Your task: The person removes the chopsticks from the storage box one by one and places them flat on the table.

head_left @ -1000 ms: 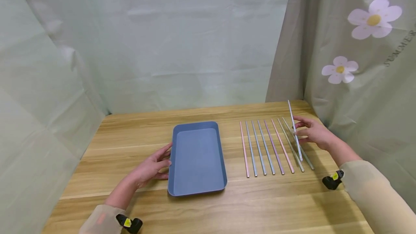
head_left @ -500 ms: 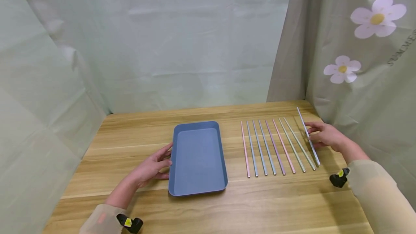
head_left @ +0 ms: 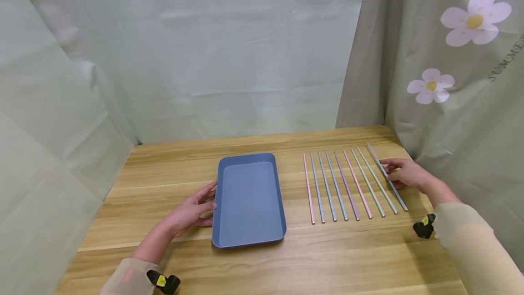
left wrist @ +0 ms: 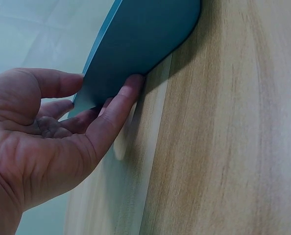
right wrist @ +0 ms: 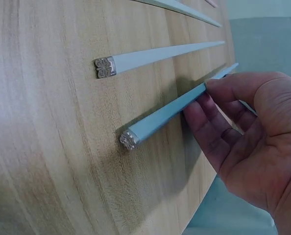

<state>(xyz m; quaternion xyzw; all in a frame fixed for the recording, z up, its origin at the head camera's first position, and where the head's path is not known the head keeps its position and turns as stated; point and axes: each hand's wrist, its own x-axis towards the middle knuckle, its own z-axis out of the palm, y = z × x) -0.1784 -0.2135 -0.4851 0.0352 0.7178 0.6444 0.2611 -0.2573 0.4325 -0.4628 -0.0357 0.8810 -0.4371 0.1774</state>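
Note:
A blue-grey rectangular tray lies on the wooden table. My left hand rests against its left side; in the left wrist view the thumb meets the rim and the other fingers lie along the outer wall. At the right end of a row of chopsticks, my right hand pinches a pale bluish chopstick between thumb and fingers. In the right wrist view this chopstick slants close over the tabletop, its patterned metal end toward the camera.
Several pink, blue, purple and pale green chopsticks lie side by side between the tray and my right hand. Pale curtains enclose the table at the back and sides, the right one printed with flowers.
My right hand has carried the chopstick from above the pale green ones to the right and lowered it to the row's right end. The left hand and tray have stayed put.

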